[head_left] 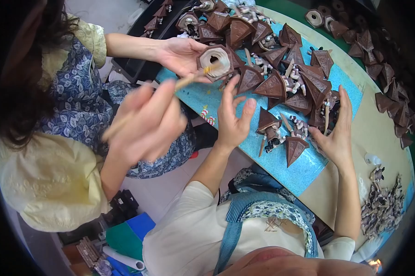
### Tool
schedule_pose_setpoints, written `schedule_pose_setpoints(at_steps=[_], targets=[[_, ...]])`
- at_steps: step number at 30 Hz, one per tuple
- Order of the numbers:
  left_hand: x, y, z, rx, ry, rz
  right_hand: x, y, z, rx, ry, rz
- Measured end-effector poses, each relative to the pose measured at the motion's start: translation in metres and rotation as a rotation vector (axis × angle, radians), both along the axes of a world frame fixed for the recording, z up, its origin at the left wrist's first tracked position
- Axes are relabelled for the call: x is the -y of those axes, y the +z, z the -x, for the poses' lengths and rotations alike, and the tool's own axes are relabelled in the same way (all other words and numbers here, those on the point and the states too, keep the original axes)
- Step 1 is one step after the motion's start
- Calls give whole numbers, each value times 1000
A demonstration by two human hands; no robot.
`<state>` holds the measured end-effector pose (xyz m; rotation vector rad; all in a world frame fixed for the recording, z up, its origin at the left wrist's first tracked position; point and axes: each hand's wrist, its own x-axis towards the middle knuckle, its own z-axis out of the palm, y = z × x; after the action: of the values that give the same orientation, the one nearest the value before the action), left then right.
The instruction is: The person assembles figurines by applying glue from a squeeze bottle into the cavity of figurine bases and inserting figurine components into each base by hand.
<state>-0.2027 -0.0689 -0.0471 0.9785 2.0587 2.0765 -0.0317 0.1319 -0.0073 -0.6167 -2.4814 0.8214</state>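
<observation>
A pile of brown faceted, cone-like pieces (pixel 269 86) mixed with small painted figurines (pixel 296 83) lies on the table. My left hand (pixel 235 120) is open at the pile's left side, its fingers spread beside a brown piece. At the right side my right hand (pixel 336 138) is open, fingers apart, its thumb by a small figurine (pixel 300 128) and its fingers along the pile's edge. Between my hands, nearer me, lie a brown wedge (pixel 296 149) and another figurine (pixel 273 135). Whether my fingertips press on the pieces is hard to see.
At left a co-worker's hand (pixel 182 53) holds a brown octagonal piece (pixel 215 63) with a pale holed base; their other hand (pixel 145 122), blurred, holds a thin stick (pixel 189 82). A blue mat (pixel 292 177) lies under the pile. More brown pieces (pixel 391 103) and grey figurines (pixel 384 207) are at right.
</observation>
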Motion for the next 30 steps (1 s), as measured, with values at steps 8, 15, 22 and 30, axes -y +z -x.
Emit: schedule_pose_setpoints(at_steps=[8,15,22,30], targets=[[26,2,-20,-160,-73,373,14,21,-25,39,53,43],[33,-1,-50,-404,-201,420,29,21,-33,91,92,-16],[9,-8,-57,-410,-12,475,35,-12,-3,19,13,-112],[8,-7,-22,-445,159,453,50,-19,17,-17,-127,-110]])
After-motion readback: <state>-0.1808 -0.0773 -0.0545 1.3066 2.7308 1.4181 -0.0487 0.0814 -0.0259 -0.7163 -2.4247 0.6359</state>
